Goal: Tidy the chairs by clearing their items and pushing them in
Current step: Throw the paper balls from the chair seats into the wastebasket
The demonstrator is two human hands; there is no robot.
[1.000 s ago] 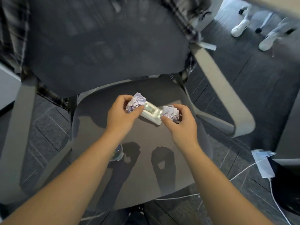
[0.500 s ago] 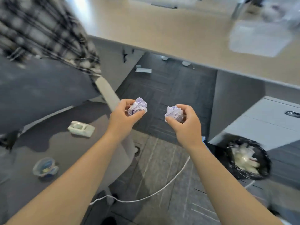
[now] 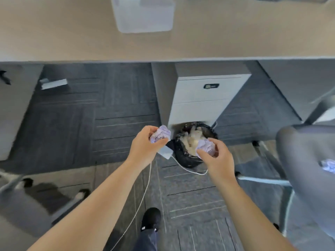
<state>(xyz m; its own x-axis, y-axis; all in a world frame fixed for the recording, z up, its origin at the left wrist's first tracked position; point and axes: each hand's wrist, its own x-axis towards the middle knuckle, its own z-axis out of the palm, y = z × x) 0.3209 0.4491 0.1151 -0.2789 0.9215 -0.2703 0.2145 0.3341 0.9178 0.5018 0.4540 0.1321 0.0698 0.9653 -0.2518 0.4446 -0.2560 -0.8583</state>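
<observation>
Left hand (image 3: pixel 145 144): fingers curled around a crumpled lilac paper ball (image 3: pixel 161 133), thumb beneath it and fingertips over the top; the ball bulges out past the fingertips on the side facing the bin
Right hand (image 3: pixel 216 156): clamped on a second crumpled paper ball (image 3: pixel 206 146), thumb pressing from the near side, the other fingers wrapped behind it
Bin (image 3: pixel 183 156): round, black-lined, on the carpet in front of a white drawer unit (image 3: pixel 203 98), with pale rubbish already inside; the right hand's ball sits in line with its opening, the left hand's ball just beside its rim
Chair on the right (image 3: pixel 304 160): dark seat turned away from the desk (image 3: pixel 72 33), with a third lilac paper wad (image 3: pixel 328 165) lying on it near the frame edge
Chair on the left (image 3: pixel 27 205): only part of its grey seat and base shows, blurred
Floor: a white cable (image 3: pixel 143 196) trails across the carpet to a white adapter (image 3: pixel 165 153) just beside the bin; a black shoe (image 3: pixel 151 218) stands between the forearms
Desk top: a translucent box (image 3: pixel 143 13) rests on it, well apart from both hands
</observation>
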